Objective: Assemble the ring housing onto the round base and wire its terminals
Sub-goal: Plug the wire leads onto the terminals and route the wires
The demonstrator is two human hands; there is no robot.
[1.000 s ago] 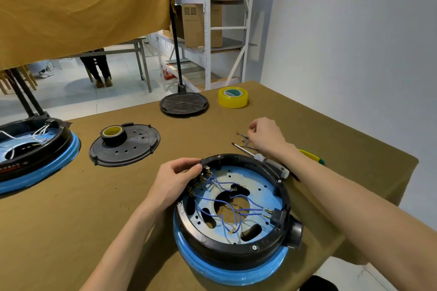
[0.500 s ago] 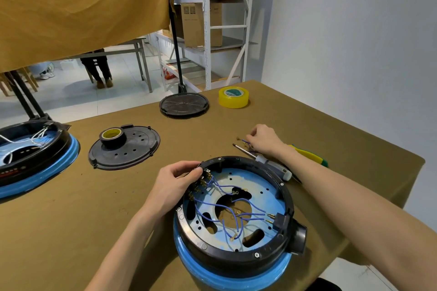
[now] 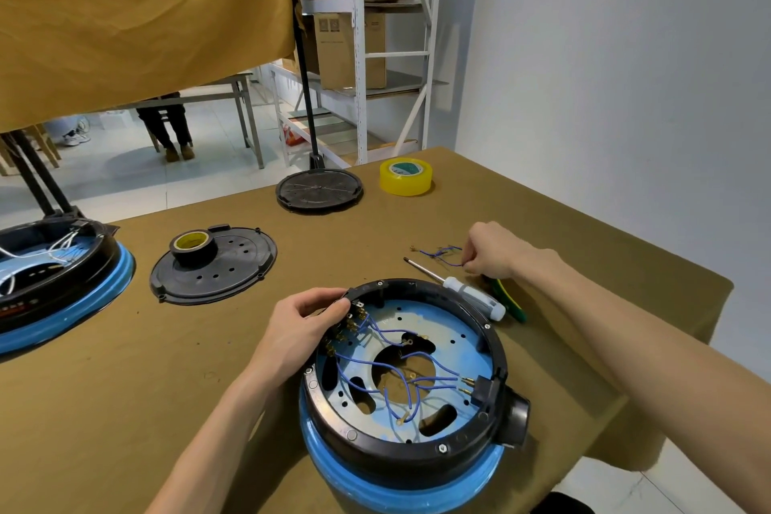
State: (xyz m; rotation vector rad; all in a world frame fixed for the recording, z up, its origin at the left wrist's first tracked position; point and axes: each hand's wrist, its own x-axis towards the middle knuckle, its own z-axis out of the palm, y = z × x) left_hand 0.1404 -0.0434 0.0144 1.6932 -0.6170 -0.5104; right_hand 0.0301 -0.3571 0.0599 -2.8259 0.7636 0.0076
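Ring housing (image 3: 417,459), black and seated on the blue round base (image 3: 400,492), is sitting near the front edge of the worktop (image 3: 125,409), toward its right side, with its open face tilting up at you. Inside it, blue wires (image 3: 388,376) are looping across the pale blue perforated plate, some running to the brass terminals (image 3: 348,323) on the housing's left inner wall and some to the black plug socket (image 3: 486,390) on its right. Your left hand (image 3: 298,332) is gripping the housing's upper-left rim, fingers curling over the edge right at the terminals. Your right hand (image 3: 494,250) is reaching beyond the housing toward the right edge and pinching a small bundle of loose blue wires (image 3: 438,255) lying on the cloth. Just beside that hand, a screwdriver (image 3: 459,288) with a clear handle is lying with its tip pointing left, and a green and yellow tool (image 3: 511,303) is showing partly under your wrist. Farther out, a black perforated cover (image 3: 225,271) is lying left of centre with a roll of black tape (image 3: 192,247) resting on it. A yellow tape roll (image 3: 405,176) and a round black stand base (image 3: 319,190) are sitting near the far edge, and a second black and blue unit (image 3: 54,275) is resting at the left edge.
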